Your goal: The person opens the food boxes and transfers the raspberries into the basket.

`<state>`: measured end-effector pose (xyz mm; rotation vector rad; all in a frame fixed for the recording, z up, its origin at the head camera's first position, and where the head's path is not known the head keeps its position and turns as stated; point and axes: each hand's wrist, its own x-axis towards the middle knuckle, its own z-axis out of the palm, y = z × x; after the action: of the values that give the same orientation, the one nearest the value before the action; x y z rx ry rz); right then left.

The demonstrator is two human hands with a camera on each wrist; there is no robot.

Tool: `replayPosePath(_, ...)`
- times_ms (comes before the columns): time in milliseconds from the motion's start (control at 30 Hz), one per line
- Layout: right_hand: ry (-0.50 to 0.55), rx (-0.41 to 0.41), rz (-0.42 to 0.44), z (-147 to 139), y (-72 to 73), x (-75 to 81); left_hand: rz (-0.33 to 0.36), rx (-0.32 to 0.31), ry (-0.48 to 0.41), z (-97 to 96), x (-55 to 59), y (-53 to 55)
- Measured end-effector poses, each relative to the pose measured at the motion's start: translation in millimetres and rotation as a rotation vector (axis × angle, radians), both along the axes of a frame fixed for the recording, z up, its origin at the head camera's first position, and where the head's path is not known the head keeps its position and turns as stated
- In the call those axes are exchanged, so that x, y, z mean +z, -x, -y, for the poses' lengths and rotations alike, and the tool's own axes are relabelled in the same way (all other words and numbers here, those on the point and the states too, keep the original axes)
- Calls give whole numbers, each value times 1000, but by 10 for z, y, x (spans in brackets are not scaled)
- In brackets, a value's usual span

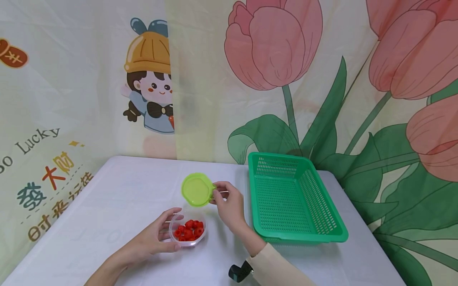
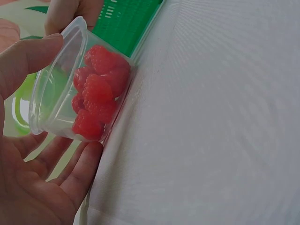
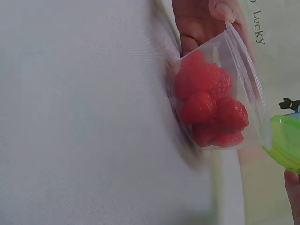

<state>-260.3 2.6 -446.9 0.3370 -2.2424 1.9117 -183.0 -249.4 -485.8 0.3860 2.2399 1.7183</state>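
A clear plastic tub (image 1: 187, 227) of red raspberries (image 2: 97, 89) stands upright on the white table with its top uncovered. My left hand (image 1: 159, 234) holds it from the left side, thumb at the near rim and fingers round the far side. In the left wrist view, the thumb (image 2: 44, 47) touches the rim. Between thumb and fingers, my right hand (image 1: 230, 204) pinches the edge of a lime-green lid (image 1: 196, 190), which hangs tilted above and behind the tub. The right wrist view shows the tub (image 3: 253, 129) and part of the lid (image 3: 287, 143), apart from each other.
A green plastic basket (image 1: 297, 236) with perforated walls stands to the right of my right hand. A small black object (image 1: 239, 272) is by the right sleeve. Behind the white table (image 1: 143, 178) hangs a printed cloth (image 1: 204, 79) with tulips and a cartoon figure.
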Motion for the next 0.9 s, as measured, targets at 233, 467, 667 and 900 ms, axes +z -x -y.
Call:
replayPosePath(233, 84, -50, 126, 61, 109, -117, 1, 5, 9, 4, -5, -9)
replayPosePath(467, 151, -86, 181, 86, 228, -267, 20, 22, 22, -6, 4, -9)
replayPosePath(667, 171, -111, 204, 83, 266, -359, 26, 19, 11, -3, 10, -5)
replayPosePath(900, 139, -142, 245, 63, 280, -426, 28, 12, -12, 1, 17, 4)
